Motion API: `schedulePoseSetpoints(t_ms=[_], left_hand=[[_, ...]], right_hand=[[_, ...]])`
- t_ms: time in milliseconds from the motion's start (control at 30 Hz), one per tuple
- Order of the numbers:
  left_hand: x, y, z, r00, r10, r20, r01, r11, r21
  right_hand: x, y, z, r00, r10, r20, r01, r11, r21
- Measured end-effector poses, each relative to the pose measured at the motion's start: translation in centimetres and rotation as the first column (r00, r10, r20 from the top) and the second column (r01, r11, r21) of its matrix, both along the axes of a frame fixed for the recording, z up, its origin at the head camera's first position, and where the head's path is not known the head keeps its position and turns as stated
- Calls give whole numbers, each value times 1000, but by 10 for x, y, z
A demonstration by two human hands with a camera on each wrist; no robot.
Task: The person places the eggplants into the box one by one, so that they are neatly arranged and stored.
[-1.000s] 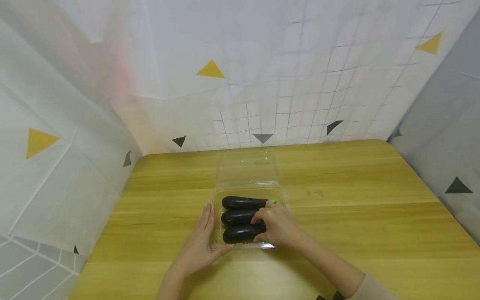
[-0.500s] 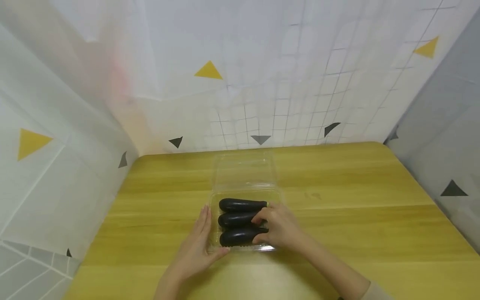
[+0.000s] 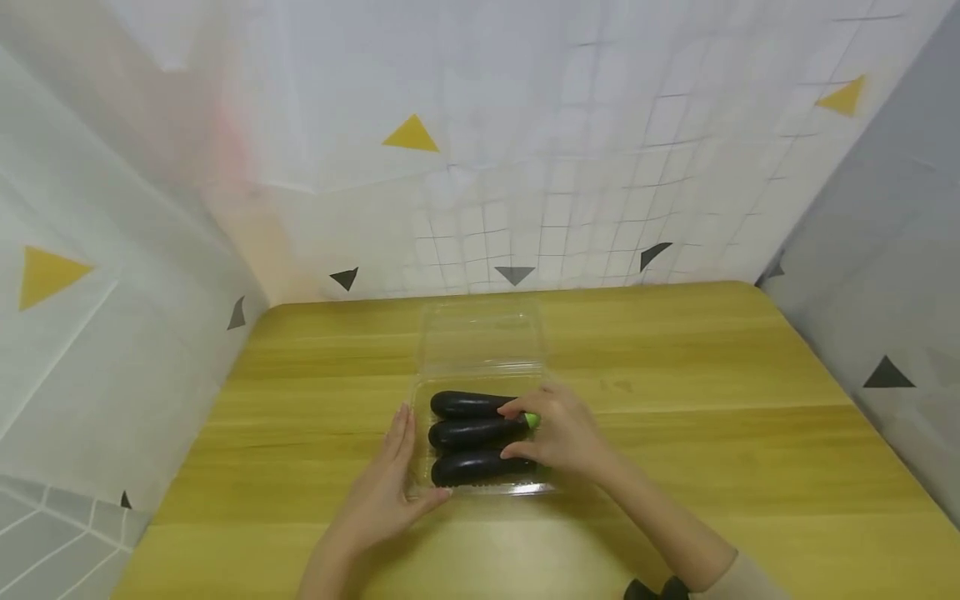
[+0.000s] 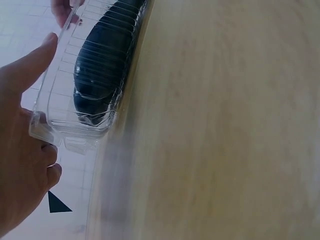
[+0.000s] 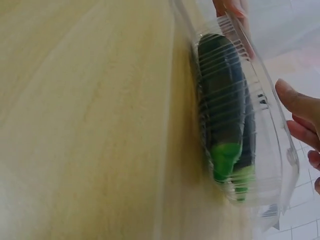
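Observation:
Three dark eggplants lie side by side in a clear plastic clamshell container (image 3: 550,385) whose lid is folded back: a far eggplant (image 3: 465,405), a middle eggplant (image 3: 474,433) and a near eggplant (image 3: 476,467). My left hand (image 3: 378,492) rests against the container's left side, fingers straight and thumb along the front edge. Above the stem ends hovers my right hand (image 3: 562,433), thumb and fingers spread apart, with the middle eggplant's green cap (image 3: 532,419) showing between them. The right wrist view shows green caps (image 5: 226,157) through the ribbed wall. The far eggplant's stem end is hidden by the right hand.
The transparent lid (image 3: 480,333) lies open behind the container on the wooden table (image 3: 675,350). White sheeting (image 3: 510,125) with grid lines and yellow and dark triangles stands around the table's back and sides.
My right thumb and fingers have parted, uncovering the middle eggplant's green cap. The right fingertips now cover the far eggplant's stem end. My left hand stays at the container's side.

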State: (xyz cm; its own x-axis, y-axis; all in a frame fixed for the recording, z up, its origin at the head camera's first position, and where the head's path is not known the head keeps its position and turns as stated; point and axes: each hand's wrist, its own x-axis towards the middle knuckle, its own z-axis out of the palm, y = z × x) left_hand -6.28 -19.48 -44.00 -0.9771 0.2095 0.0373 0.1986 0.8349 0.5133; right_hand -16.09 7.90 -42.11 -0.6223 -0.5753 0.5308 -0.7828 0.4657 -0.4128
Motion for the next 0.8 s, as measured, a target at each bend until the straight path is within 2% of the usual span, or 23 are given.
schedulePoseSetpoints(t_ms=[167, 333, 433, 633, 800], left_hand=[[1, -1, -1, 1000, 7, 4, -7, 1000, 0], [-1, 0, -1, 1000, 1, -2, -1, 1000, 1], [-2, 0, -2, 1000, -8, -19, 8, 1000, 3], [2, 0, 0, 999, -19, -29, 19, 1000, -1], [1, -1, 1, 999, -3, -33, 3, 1000, -1]], right_hand=[[-4, 2, 4, 999, 19, -36, -20, 1000, -12], [-11, 9, 8, 986, 96, -135, -105, 992, -63], [-15, 13, 12, 979, 125, -164, -140, 987, -80], [-21, 20, 19, 984, 108, -140, -116, 992, -46], [-27, 24, 27, 991, 92, -101, -96, 995, -36]])
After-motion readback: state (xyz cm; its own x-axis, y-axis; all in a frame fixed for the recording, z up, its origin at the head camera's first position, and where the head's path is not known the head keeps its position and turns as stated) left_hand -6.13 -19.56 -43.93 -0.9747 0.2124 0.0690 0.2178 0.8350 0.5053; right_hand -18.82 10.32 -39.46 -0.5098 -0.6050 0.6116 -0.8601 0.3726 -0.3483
